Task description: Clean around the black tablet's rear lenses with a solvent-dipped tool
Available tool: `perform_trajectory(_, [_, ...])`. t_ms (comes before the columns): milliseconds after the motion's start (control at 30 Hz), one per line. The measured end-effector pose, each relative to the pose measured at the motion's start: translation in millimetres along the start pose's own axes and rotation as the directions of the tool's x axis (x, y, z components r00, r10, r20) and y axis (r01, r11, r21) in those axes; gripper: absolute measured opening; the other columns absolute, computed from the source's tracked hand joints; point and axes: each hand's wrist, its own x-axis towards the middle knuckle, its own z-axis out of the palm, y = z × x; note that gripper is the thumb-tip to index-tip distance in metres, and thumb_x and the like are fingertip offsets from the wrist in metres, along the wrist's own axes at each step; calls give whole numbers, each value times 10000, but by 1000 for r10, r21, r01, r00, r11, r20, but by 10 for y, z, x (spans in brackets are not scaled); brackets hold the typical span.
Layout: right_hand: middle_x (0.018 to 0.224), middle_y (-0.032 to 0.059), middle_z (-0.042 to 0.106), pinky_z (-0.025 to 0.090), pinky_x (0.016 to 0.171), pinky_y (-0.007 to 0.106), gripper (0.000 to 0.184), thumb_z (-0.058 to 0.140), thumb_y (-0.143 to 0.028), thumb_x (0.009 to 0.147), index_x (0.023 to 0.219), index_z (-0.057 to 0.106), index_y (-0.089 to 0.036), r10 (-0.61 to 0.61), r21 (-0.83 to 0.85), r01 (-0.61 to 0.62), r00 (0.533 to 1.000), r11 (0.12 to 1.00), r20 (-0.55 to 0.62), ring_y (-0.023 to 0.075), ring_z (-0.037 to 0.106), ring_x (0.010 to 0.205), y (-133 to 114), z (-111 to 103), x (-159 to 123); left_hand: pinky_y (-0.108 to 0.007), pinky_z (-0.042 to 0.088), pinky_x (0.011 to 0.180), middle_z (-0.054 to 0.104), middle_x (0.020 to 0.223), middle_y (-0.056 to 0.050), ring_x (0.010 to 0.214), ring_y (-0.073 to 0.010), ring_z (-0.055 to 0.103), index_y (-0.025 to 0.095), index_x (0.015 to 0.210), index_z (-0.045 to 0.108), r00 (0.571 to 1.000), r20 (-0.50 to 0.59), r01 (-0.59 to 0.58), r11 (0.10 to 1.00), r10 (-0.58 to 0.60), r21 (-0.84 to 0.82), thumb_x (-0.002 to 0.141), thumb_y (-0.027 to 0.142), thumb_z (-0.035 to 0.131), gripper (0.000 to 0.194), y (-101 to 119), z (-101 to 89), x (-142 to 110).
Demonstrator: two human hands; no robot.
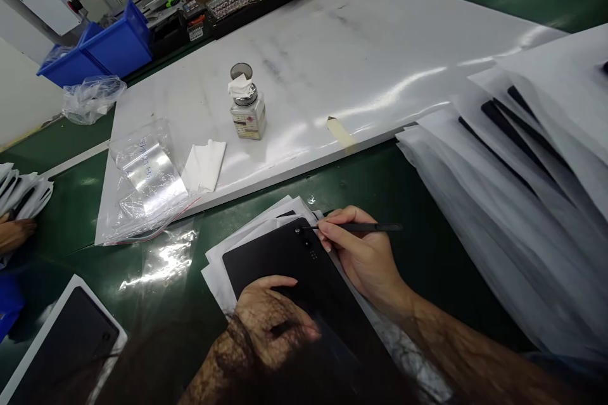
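A black tablet (270, 259), its camera side up, lies on white wrapping sheets (216, 278) before me. My right hand (363, 256) is closed around slim black tweezers (375, 227), held almost level. Their tip reaches the upper round camera opening near the tablet's top corner. On the tablet's back rests my left hand (270, 316), thumb stretched out and apart from the fingers. Dark strands of hair in front of the camera partly cover that hand and the tablet's lower part.
Behind the tablet is a raised white board (304, 57) with a glass dispenser bottle (249, 117), folded tissue (204, 166) and clear plastic bags (152, 177). Wrapped tablets (494, 202) stand at right. Another tablet (66, 342) lies lower left. Another person's hand (16, 234) is at left.
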Motion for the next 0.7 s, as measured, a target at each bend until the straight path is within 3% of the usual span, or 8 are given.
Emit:
perform_trajectory(100, [704,-21,807,577,584,262,562,1303,-456,601,697,780,-271,-9,-17,10,1000,1000,9,136,670,573,0,-19,-4,-575,818,1199,1034,918,113,753,-269,1011,400,994,994,999,31,25,999,-26,40,1025,202,866,237,48,-51,-20])
perform_trajectory(267, [718,-7,817,566,568,261,507,1275,-388,615,693,790,-262,-39,-21,38,999,999,-11,134,663,570,26,-40,9,-575,767,1239,1038,968,144,845,-227,1025,356,1018,989,995,81,43,995,-50,90,1177,280,754,293,74,-86,-34])
perform_trajectory(367, [715,-9,813,570,561,257,514,1276,-387,605,686,785,-262,-36,-24,35,999,999,-22,131,661,561,28,-33,5,-572,835,1164,1026,888,104,735,-273,1006,411,993,979,999,1,36,998,-36,43,1061,299,895,156,20,-24,-58])
perform_trajectory(467, [709,-8,811,563,557,248,537,1286,-419,582,675,781,-262,-34,-26,33,999,999,-30,126,662,551,18,-25,-6,-545,880,1081,999,788,41,614,-306,964,405,946,964,995,-99,-13,1000,10,-26,934,255,992,153,-62,61,-92])
perform_trajectory(700, [745,-18,788,563,573,271,493,1257,-394,656,704,782,-269,-47,-43,47,999,998,-8,130,636,588,37,-37,2,-553,886,1074,990,766,9,626,-319,968,398,918,980,993,-114,11,1000,-12,-11,987,282,951,138,-103,103,-116])
